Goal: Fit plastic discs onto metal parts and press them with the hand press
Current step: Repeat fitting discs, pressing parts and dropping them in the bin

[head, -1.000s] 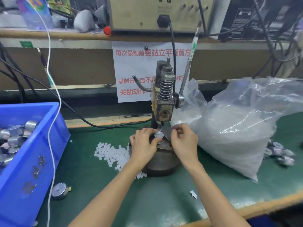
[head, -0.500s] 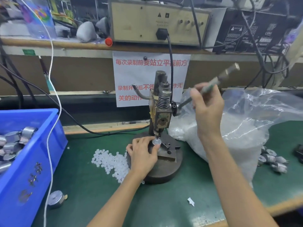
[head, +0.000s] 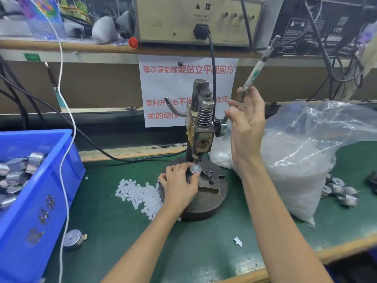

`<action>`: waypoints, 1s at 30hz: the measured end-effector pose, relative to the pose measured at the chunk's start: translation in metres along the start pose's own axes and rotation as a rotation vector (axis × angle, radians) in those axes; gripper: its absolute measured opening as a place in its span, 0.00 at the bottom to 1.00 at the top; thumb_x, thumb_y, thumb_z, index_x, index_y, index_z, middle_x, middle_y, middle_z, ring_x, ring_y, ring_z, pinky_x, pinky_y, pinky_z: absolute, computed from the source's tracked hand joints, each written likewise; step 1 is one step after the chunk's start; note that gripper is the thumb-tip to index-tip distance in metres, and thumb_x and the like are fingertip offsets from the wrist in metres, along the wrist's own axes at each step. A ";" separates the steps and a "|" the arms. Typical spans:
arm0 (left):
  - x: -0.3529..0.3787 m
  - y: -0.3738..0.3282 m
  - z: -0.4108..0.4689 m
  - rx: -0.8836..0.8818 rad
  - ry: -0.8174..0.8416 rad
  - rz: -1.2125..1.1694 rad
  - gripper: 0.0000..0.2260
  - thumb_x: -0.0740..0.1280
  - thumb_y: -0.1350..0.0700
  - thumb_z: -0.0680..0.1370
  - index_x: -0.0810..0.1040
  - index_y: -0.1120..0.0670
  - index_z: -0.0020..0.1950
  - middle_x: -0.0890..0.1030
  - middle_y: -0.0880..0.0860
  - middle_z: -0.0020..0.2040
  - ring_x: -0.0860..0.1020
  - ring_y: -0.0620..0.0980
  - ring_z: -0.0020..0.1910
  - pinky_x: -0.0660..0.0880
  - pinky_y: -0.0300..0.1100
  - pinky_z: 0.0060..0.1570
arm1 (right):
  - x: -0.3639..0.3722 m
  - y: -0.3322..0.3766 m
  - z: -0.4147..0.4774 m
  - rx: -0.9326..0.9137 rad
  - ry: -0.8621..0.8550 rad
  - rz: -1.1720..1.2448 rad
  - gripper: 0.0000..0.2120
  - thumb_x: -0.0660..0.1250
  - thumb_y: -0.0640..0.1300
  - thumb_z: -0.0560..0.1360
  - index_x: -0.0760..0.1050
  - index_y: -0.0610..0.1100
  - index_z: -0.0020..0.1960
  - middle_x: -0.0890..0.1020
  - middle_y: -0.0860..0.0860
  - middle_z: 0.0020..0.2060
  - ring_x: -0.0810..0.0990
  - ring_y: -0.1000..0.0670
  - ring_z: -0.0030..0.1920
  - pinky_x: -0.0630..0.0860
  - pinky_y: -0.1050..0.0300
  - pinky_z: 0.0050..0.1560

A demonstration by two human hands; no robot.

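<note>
Releases the press lever (head: pixel 257 70): right hand (head: pixel 244 127) fingers now apart and slack against it, lever back up toward 1 o'clock. Keeps the metal part (head: pixel 195 169) pinched in left hand (head: pixel 179 186) fingertips on the press base (head: pixel 204 207), at 6 o'clock below the ram (head: pixel 197 158). Indicates stroke likely complete, part due for removal.

press (head: pixel 201 137) worn metal | discs (head: pixel 140 194) matt plastic | bag (head: pixel 302 152) glossy film

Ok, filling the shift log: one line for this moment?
left hand: holds metal part under ram | right hand: open at lever | lever: raised
</note>
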State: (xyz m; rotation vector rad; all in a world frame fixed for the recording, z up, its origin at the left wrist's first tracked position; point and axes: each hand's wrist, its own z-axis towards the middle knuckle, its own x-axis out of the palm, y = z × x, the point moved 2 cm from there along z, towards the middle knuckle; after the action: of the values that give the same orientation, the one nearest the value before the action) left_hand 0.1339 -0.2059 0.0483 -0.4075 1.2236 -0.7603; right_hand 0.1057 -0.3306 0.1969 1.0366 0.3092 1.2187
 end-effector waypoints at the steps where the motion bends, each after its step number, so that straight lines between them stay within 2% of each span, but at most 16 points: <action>1: 0.000 -0.001 0.000 -0.006 -0.002 -0.003 0.12 0.62 0.46 0.77 0.75 0.44 0.59 0.78 0.44 0.56 0.64 0.45 0.59 0.49 0.39 0.47 | -0.002 -0.001 -0.004 0.005 0.006 -0.032 0.30 0.62 0.34 0.72 0.59 0.40 0.72 0.71 0.46 0.65 0.77 0.53 0.55 0.74 0.58 0.57; 3: 0.001 -0.001 -0.001 -0.018 0.000 -0.027 0.12 0.61 0.45 0.76 0.75 0.44 0.58 0.77 0.43 0.56 0.64 0.44 0.59 0.49 0.39 0.47 | -0.013 -0.011 -0.021 0.021 0.020 -0.083 0.29 0.63 0.35 0.73 0.60 0.45 0.71 0.71 0.49 0.66 0.76 0.52 0.61 0.73 0.57 0.61; 5: 0.001 0.002 -0.001 -0.018 0.023 -0.057 0.14 0.63 0.42 0.75 0.75 0.43 0.59 0.76 0.40 0.57 0.64 0.43 0.59 0.50 0.39 0.47 | -0.030 -0.026 -0.047 0.046 0.022 -0.149 0.21 0.63 0.34 0.74 0.68 0.46 0.65 0.77 0.51 0.60 0.78 0.54 0.58 0.74 0.59 0.59; 7: 0.001 0.003 -0.002 -0.011 0.036 -0.074 0.16 0.66 0.41 0.73 0.75 0.42 0.59 0.75 0.38 0.58 0.64 0.42 0.60 0.50 0.38 0.47 | -0.045 -0.044 -0.074 0.153 -0.002 -0.234 0.13 0.63 0.31 0.75 0.76 0.46 0.54 0.83 0.53 0.47 0.81 0.57 0.46 0.76 0.64 0.48; 8: 0.001 0.003 -0.003 -0.011 0.028 -0.079 0.15 0.67 0.42 0.72 0.76 0.41 0.58 0.75 0.38 0.58 0.64 0.43 0.61 0.51 0.38 0.47 | -0.050 -0.053 -0.086 0.244 -0.005 -0.285 0.12 0.63 0.30 0.75 0.76 0.46 0.49 0.84 0.53 0.41 0.80 0.59 0.39 0.75 0.66 0.42; 11: 0.000 -0.004 -0.013 -0.014 -0.068 -0.081 0.14 0.71 0.45 0.71 0.79 0.44 0.55 0.74 0.40 0.60 0.64 0.45 0.62 0.51 0.37 0.51 | -0.062 -0.075 -0.113 0.544 0.086 -0.432 0.08 0.63 0.32 0.75 0.77 0.44 0.47 0.82 0.48 0.38 0.76 0.60 0.29 0.71 0.67 0.33; 13: 0.001 -0.011 -0.030 0.074 -0.116 -0.116 0.12 0.73 0.48 0.70 0.80 0.46 0.52 0.74 0.38 0.56 0.65 0.43 0.60 0.52 0.37 0.54 | -0.067 -0.079 -0.123 0.662 0.134 -0.395 0.07 0.63 0.35 0.77 0.77 0.44 0.49 0.82 0.49 0.37 0.76 0.58 0.29 0.71 0.66 0.29; 15: 0.004 -0.018 -0.052 0.153 -0.087 -0.221 0.12 0.73 0.51 0.70 0.77 0.46 0.52 0.73 0.34 0.51 0.67 0.36 0.55 0.53 0.32 0.55 | -0.072 -0.077 -0.127 0.739 0.162 -0.270 0.05 0.63 0.37 0.78 0.77 0.44 0.47 0.82 0.49 0.34 0.77 0.55 0.29 0.70 0.64 0.27; 17: 0.007 -0.021 -0.074 0.150 -0.051 -0.292 0.14 0.73 0.55 0.70 0.73 0.44 0.52 0.74 0.34 0.48 0.67 0.31 0.52 0.54 0.28 0.56 | -0.078 -0.072 -0.131 0.812 0.192 -0.171 0.06 0.62 0.39 0.78 0.76 0.41 0.44 0.80 0.46 0.31 0.76 0.52 0.27 0.70 0.63 0.26; 21: 0.013 -0.033 -0.099 0.185 0.029 -0.305 0.18 0.72 0.60 0.69 0.69 0.45 0.51 0.73 0.38 0.47 0.69 0.33 0.51 0.58 0.28 0.55 | -0.098 -0.059 -0.145 0.855 0.204 -0.195 0.07 0.63 0.39 0.78 0.76 0.39 0.43 0.78 0.48 0.25 0.75 0.52 0.26 0.70 0.62 0.26; 25: 0.022 -0.048 -0.122 0.223 0.110 -0.382 0.18 0.71 0.61 0.70 0.68 0.45 0.51 0.73 0.41 0.47 0.72 0.37 0.49 0.65 0.30 0.51 | -0.122 -0.046 -0.159 0.837 0.182 -0.226 0.08 0.62 0.41 0.79 0.77 0.37 0.46 0.77 0.47 0.26 0.74 0.52 0.26 0.70 0.61 0.26; 30: 0.041 -0.068 -0.160 0.270 0.200 -0.391 0.17 0.71 0.63 0.70 0.67 0.48 0.50 0.73 0.46 0.45 0.71 0.37 0.44 0.65 0.26 0.44 | -0.161 -0.026 -0.183 0.872 0.174 -0.279 0.10 0.62 0.43 0.79 0.75 0.40 0.41 0.76 0.48 0.23 0.73 0.52 0.24 0.69 0.62 0.25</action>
State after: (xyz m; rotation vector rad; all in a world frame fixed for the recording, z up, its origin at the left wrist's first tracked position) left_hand -0.0320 -0.2636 0.0147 -0.3567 1.2193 -1.3116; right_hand -0.0647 -0.3817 0.0283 1.5555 1.1508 0.9146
